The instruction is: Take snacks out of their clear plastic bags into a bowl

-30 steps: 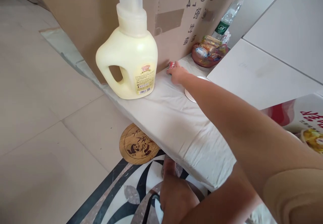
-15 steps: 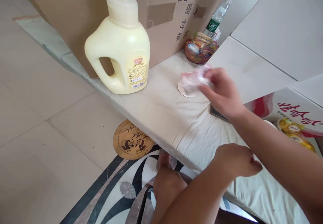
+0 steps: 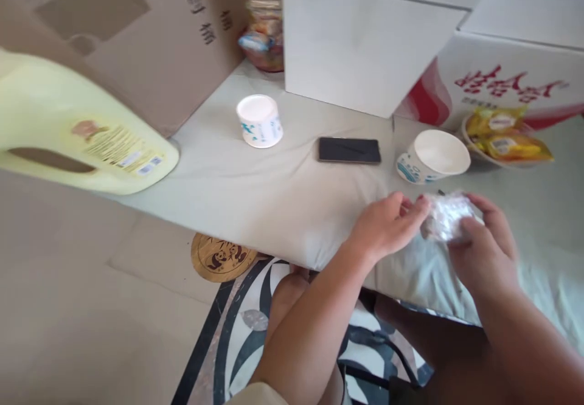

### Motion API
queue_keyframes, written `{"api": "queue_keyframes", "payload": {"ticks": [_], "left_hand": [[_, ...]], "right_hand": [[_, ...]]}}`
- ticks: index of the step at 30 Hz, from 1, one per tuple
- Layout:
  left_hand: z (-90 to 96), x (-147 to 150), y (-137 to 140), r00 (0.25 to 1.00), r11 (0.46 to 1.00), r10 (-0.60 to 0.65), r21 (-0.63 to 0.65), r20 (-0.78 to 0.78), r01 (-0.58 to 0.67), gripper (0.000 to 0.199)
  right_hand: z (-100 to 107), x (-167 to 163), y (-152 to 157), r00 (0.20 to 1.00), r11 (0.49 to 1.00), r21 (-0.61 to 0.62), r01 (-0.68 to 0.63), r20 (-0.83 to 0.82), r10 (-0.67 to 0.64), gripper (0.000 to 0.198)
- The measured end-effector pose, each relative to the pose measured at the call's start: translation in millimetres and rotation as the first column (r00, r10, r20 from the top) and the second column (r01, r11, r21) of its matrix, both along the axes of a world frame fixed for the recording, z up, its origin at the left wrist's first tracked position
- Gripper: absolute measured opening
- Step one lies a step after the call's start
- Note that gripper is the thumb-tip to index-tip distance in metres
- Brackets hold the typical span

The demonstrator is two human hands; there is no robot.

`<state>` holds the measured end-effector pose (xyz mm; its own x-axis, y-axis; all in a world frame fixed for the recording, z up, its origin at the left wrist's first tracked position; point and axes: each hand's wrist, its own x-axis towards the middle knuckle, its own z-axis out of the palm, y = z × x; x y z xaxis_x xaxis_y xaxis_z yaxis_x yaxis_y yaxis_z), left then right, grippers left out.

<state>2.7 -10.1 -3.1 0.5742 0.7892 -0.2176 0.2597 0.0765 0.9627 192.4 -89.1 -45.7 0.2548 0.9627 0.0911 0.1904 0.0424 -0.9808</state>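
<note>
A crinkled, shiny clear plastic wrapper (image 3: 447,216), bunched up and partly blurred, is above the cloth-covered surface. My right hand (image 3: 488,253) is closed around its right side, thumb in front and fingers behind. At its left edge, the fingers of my left hand (image 3: 387,225) are pinched together against the plastic. What the wrapper contains, if anything, cannot be made out. Just behind it stands an open white paper bowl (image 3: 433,155) with a blue pattern. A dark phone (image 3: 349,150) lies flat to the bowl's left.
A white paper cup (image 3: 260,122) stands farther left, near a bowl of packaged snacks (image 3: 264,40). The large pale yellow jug (image 3: 91,131) is at the left beside a cardboard box (image 3: 159,28). Yellow packets fill a container (image 3: 502,137) at right, before white boxes (image 3: 342,46).
The view has swung right. My right hand has carried the plastic from beside the round white top to near the open bowl, and my left hand has come up to it.
</note>
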Motion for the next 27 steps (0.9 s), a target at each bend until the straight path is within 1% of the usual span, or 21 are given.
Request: {"api": "queue_keyframes", "payload": {"ticks": [2, 3, 4, 5, 6, 7, 8, 9, 11, 13, 14, 16, 18, 19, 21, 23, 25, 27], "left_hand": [[-4.7, 21.7, -0.3, 0.99, 0.998, 0.028, -0.063, 0.14, -0.019, 0.045], [-8.5, 32.1, -0.3, 0.98, 0.997, 0.03, -0.069, 0.198, -0.016, 0.049], [-13.0, 41.8, 0.0, 0.971, 0.998, 0.036, -0.062, 0.236, -0.022, 0.051], [-18.0, 50.6, 0.6, 0.966, 0.998, 0.049, -0.046, 0.252, -0.038, 0.052], [-23.1, 58.3, 1.7, 0.966, 0.998, 0.066, -0.025, 0.25, -0.062, 0.05], [-28.0, 65.0, 3.4, 0.969, 0.996, 0.092, -0.006, 0.229, -0.093, 0.046], [-32.3, 70.6, 5.4, 0.973, 0.992, 0.124, 0.013, 0.194, -0.128, 0.041], [-36.0, 75.4, 7.8, 0.975, 0.986, 0.156, 0.033, 0.16, -0.163, 0.037], [-41.5, 83.0, 12.5, 0.969, 0.97, 0.218, 0.084, 0.12, -0.229, 0.036], [-45.2, 88.5, 15.2, 0.955, 0.945, 0.278, 0.148, 0.101, -0.291, 0.045], [-46.8, 90.5, 15.4, 0.949, 0.931, 0.303, 0.187, 0.085, -0.313, 0.05], [-50.0, 93.4, 13.7, 0.941, 0.899, 0.335, 0.279, 0.053, -0.337, 0.054], [-53.7, 94.5, 10.5, 0.937, 0.865, 0.347, 0.372, 0.036, -0.335, 0.048], [-55.7, 94.3, 9.0, 0.937, 0.853, 0.348, 0.405, 0.031, -0.329, 0.044], [-59.8, 92.4, 7.1, 0.941, 0.845, 0.337, 0.435, 0.018, -0.311, 0.039], [-63.3, 88.9, 6.5, 0.946, 0.852, 0.323, 0.429, 0.019, -0.299, 0.043], [-65.5, 84.2, 6.7, 0.947, 0.857, 0.321, 0.417, 0.028, -0.303, 0.048], [-66.1, 79.0, 7.0, 0.939, 0.862, 0.342, 0.387, 0.034, -0.328, 0.053]], "right_hand": [[-2.5, 7.2, 8.3, 0.979, 0.982, -0.006, 0.191, -0.071, -0.191, 0.034], [-3.9, 10.6, 10.4, 0.965, 0.971, -0.018, 0.24, -0.106, -0.24, 0.036], [-5.2, 14.1, 10.4, 0.959, 0.967, -0.019, 0.255, -0.125, -0.256, 0.039], [-6.2, 17.8, 8.2, 0.961, 0.967, -0.007, 0.254, -0.108, -0.253, 0.043], [-6.8, 22.2, 4.2, 0.971, 0.972, 0.019, 0.234, -0.047, -0.232, 0.046], [-6.6, 27.5, -1.1, 0.975, 0.975, 0.051, 0.215, 0.054, -0.218, 0.046], [-5.7, 34.0, -6.8, 0.958, 0.975, 0.084, 0.206, 0.185, -0.219, 0.042], [-4.2, 42.0, -12.3, 0.916, 0.97, 0.119, 0.212, 0.322, -0.24, 0.036], [-1.3, 61.5, -20.6, 0.779, 0.948, 0.188, 0.256, 0.541, -0.317, 0.025], [-1.5, 82.7, -23.4, 0.651, 0.931, 0.214, 0.296, 0.668, -0.361, 0.023], [-3.4, 92.4, -22.6, 0.614, 0.933, 0.198, 0.3, 0.708, -0.348, 0.026], [-10.0, 107.4, -18.2, 0.584, 0.951, 0.12, 0.285, 0.765, -0.271, 0.034], [-17.6, 115.4, -12.4, 0.572, 0.963, 0.027, 0.27, 0.799, -0.183, 0.039], [-20.6, 117.0, -10.0, 0.567, 0.964, -0.011, 0.266, 0.811, -0.147, 0.038], [-22.8, 117.4, -7.3, 0.558, 0.962, -0.058, 0.268, 0.823, -0.106, 0.032], [-19.0, 115.6, -8.1, 0.569, 0.957, -0.063, 0.283, 0.814, -0.115, 0.03], [-9.6, 112.8, -11.8, 0.627, 0.95, -0.057, 0.307, 0.763, -0.157, 0.031], [2.7, 108.6, -17.0, 0.745, 0.946, -0.112, 0.303, 0.647, -0.162, 0.031]]}}
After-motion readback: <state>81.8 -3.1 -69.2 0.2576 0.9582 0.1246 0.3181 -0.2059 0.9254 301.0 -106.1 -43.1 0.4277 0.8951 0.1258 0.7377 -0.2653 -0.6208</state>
